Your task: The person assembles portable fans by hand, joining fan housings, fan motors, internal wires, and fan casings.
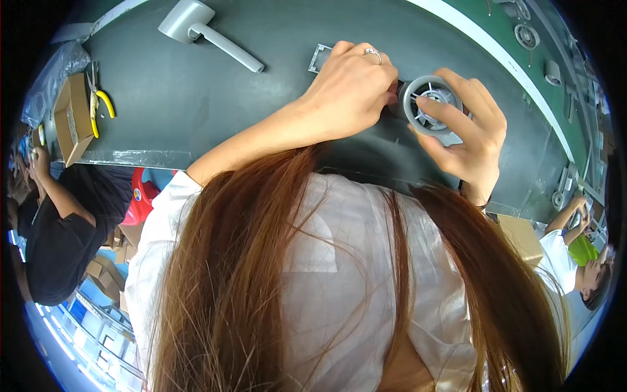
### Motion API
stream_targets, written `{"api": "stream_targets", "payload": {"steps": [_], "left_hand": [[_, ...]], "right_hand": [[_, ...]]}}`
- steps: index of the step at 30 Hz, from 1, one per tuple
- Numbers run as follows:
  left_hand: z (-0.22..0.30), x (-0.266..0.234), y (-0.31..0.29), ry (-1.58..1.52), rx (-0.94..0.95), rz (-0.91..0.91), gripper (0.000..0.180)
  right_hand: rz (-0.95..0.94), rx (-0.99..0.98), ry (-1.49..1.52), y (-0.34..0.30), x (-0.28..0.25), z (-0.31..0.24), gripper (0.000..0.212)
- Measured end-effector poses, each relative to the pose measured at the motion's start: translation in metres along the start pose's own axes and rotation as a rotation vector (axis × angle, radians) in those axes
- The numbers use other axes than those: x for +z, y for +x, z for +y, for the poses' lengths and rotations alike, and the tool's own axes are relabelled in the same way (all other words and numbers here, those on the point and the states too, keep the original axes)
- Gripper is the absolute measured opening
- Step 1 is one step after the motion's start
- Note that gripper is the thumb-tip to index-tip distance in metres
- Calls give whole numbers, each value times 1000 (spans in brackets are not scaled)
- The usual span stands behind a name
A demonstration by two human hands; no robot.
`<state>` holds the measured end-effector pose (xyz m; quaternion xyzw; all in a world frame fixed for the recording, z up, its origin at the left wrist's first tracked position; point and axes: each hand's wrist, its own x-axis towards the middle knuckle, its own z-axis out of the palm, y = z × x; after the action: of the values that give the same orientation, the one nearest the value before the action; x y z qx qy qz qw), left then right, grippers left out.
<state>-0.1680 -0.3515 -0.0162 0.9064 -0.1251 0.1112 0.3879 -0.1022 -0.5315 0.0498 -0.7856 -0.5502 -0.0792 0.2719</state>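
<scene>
In my right hand (480,124) is a round grey hair dryer housing (409,104), its open end turned up. Inside it shows a pale fan with spokes (436,108), and my thumb and fingers curl around the rim. My left hand (356,81), with a ring on one finger, is closed at the left side of the housing. Its fingertips press together by a dark part there, and what they pinch is hidden. Just behind the left hand lies a small grey rectangular frame (315,60), partly covered by it.
A grey hair dryer shell (189,21) with a long handle lies at the far left of the dark table (228,104). Yellow-handled pliers (98,104) rest against an open cardboard box (73,121). Plastic wrap (55,78) sits behind it. Other people work at both sides; a conveyor with parts runs beyond.
</scene>
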Motion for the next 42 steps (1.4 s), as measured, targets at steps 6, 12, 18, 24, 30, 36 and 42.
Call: {"api": "stream_targets", "payload": {"steps": [6, 12, 18, 24, 30, 36, 42], "left_hand": [[0, 0, 2, 130, 76, -109, 13], [3, 0, 0, 252, 60, -91, 11], [1, -2, 1, 195, 45, -46, 9], [5, -10, 0, 212, 1, -101, 6], [3, -10, 2, 229, 17, -112, 4], [1, -8, 0, 251, 101, -54, 15], [6, -5, -4, 294, 119, -27, 16]], "right_hand": [[145, 4, -10, -12, 10, 3, 33], [274, 27, 109, -14, 25, 12, 35], [385, 72, 196, -17, 41, 19, 36], [489, 224, 449, -26, 52, 14, 33], [593, 233, 508, -35, 66, 9, 35], [628, 221, 485, -39, 69, 4, 35], [670, 214, 509, -45, 73, 4, 36]]}}
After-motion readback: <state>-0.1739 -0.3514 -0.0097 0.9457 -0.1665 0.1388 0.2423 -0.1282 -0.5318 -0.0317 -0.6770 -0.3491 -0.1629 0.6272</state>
